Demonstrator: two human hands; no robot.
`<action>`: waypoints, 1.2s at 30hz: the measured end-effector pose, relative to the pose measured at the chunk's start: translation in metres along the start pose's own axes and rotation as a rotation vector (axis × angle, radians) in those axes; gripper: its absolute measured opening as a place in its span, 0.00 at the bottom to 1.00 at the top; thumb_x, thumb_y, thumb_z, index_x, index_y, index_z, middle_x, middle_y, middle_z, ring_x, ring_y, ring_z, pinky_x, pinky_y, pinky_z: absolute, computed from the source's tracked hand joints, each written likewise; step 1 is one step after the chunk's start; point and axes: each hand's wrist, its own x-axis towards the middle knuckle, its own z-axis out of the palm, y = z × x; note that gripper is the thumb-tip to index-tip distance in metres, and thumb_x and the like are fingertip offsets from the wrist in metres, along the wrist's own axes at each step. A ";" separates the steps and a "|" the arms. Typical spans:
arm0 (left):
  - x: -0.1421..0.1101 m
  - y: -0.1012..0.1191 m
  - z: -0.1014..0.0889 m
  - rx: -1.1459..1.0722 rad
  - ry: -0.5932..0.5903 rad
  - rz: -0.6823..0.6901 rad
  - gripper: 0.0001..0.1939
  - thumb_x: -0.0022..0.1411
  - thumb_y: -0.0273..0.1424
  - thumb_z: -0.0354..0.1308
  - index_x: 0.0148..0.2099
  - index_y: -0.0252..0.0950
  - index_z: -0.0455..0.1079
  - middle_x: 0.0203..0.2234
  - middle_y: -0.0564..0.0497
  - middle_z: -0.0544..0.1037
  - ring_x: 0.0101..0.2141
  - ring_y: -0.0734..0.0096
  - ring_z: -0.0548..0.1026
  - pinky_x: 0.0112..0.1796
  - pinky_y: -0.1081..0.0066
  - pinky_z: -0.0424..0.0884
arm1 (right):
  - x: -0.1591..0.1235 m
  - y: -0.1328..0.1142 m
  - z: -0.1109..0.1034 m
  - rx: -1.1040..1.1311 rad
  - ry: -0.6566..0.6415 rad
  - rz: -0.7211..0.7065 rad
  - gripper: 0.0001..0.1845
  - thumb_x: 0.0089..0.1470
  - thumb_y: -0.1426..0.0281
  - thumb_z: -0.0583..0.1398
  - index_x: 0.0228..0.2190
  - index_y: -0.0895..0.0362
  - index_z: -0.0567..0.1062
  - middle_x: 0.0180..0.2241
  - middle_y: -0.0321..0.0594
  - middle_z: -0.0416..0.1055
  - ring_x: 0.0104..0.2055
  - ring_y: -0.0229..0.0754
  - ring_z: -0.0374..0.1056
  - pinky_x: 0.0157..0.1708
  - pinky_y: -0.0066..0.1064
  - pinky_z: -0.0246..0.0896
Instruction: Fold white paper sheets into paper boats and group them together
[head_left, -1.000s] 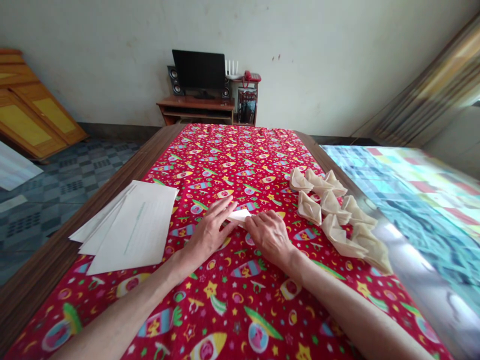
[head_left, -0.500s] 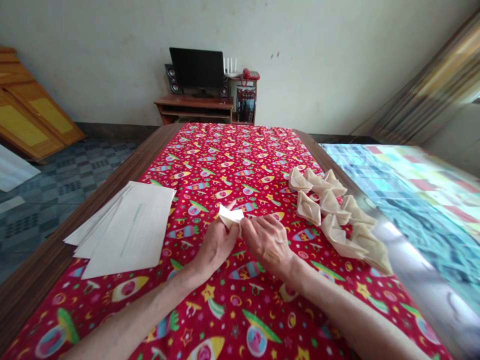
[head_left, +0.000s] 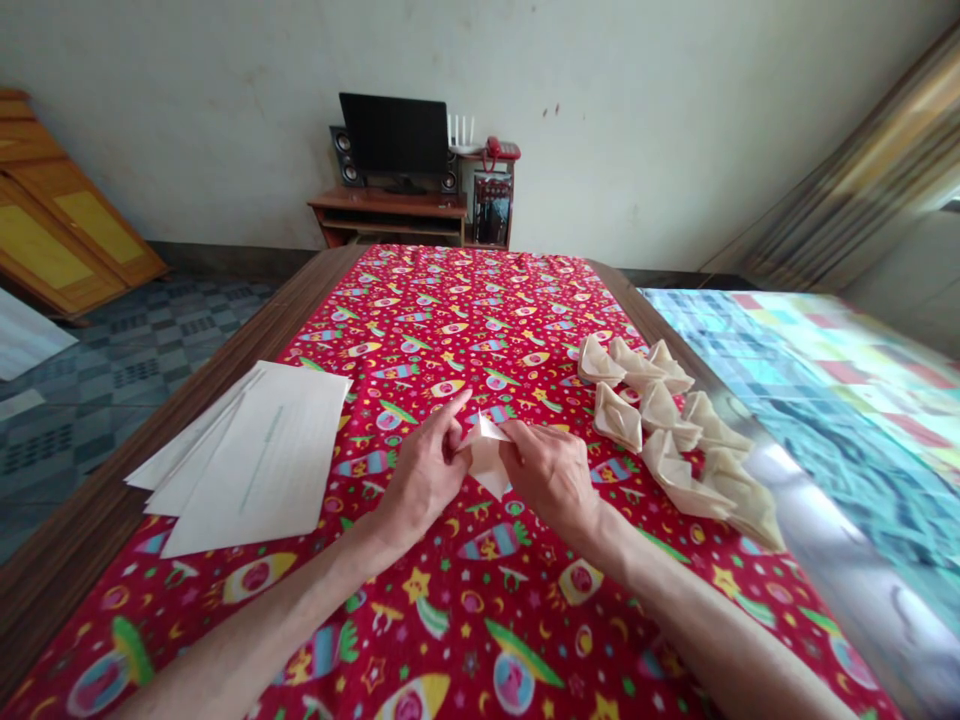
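A small piece of folded white paper (head_left: 490,464) is held between my hands above the middle of the red cloth. My left hand (head_left: 426,468) pinches its left side, with the index finger stretched out past it. On the other side, my right hand (head_left: 553,478) grips the paper with curled fingers. One point of the paper sticks up and another points down toward me. To the right sit several folded paper boats (head_left: 619,418), pale and bunched in rows. A fanned stack of paper sheets (head_left: 262,470), faintly printed, lies to the left.
The red patterned cloth (head_left: 480,330) covers a long brown table (head_left: 225,365). Beyond its far end stands a desk (head_left: 390,207) with a monitor (head_left: 394,135) and a red telephone (head_left: 495,150). A bed (head_left: 810,400) adjoins the right side.
The folded paper has been turned and spread between my hands, so its lower point now shows. My left index finger has stretched further out, and my right hand has shifted slightly right.
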 end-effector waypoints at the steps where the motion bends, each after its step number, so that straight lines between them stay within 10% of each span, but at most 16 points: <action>1: 0.001 -0.001 -0.002 -0.001 -0.006 0.000 0.28 0.55 0.21 0.53 0.60 0.36 0.60 0.23 0.58 0.64 0.24 0.78 0.65 0.30 0.77 0.67 | 0.000 0.001 -0.001 0.021 -0.022 0.034 0.08 0.53 0.73 0.54 0.29 0.56 0.73 0.19 0.33 0.70 0.20 0.34 0.62 0.24 0.28 0.43; 14: -0.001 -0.027 0.004 0.036 -0.117 0.058 0.11 0.57 0.22 0.55 0.41 0.37 0.75 0.28 0.53 0.69 0.28 0.76 0.70 0.29 0.77 0.67 | -0.012 -0.003 0.008 0.196 -0.225 0.078 0.14 0.55 0.72 0.54 0.43 0.51 0.72 0.25 0.32 0.72 0.26 0.35 0.66 0.26 0.25 0.47; 23: -0.010 -0.028 -0.017 0.424 -0.393 0.296 0.23 0.62 0.20 0.47 0.57 0.41 0.64 0.36 0.50 0.67 0.37 0.69 0.69 0.38 0.71 0.68 | -0.018 0.001 0.012 -0.024 -0.278 -0.154 0.10 0.58 0.71 0.54 0.38 0.53 0.74 0.28 0.38 0.66 0.28 0.37 0.59 0.23 0.29 0.43; 36: -0.011 -0.022 -0.024 0.567 -0.491 0.337 0.15 0.67 0.29 0.46 0.55 0.39 0.61 0.36 0.49 0.65 0.38 0.65 0.66 0.39 0.67 0.66 | -0.021 0.005 0.014 0.181 -0.174 -0.432 0.07 0.59 0.72 0.54 0.37 0.55 0.73 0.40 0.42 0.66 0.40 0.41 0.59 0.37 0.33 0.55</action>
